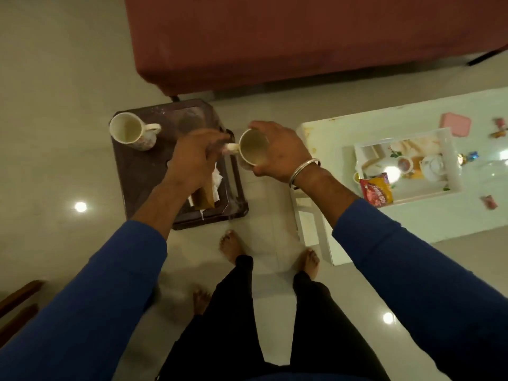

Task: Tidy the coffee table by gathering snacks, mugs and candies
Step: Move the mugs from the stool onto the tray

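Observation:
A white mug (253,147) hangs in the air between a dark stool (137,171) and the white coffee table (330,127). My right hand (277,152) grips its body from the right side. My left hand (196,158) pinches its handle. A second white mug (131,131) stands upright on the far left corner of the dark stool. Under my left hand a brown packet and crumpled tissue (204,195) lie on the stool. On the coffee table sits a white tray (453,160) with a red and yellow snack packet (376,189) at its near left corner.
Wrapped candies (470,156) and a pink lid (456,123) are scattered on the coffee table. A red sofa (302,37) runs along the far side. My bare feet (270,250) stand on pale glossy floor between stool and table. Wooden furniture edge (19,301) shows bottom left.

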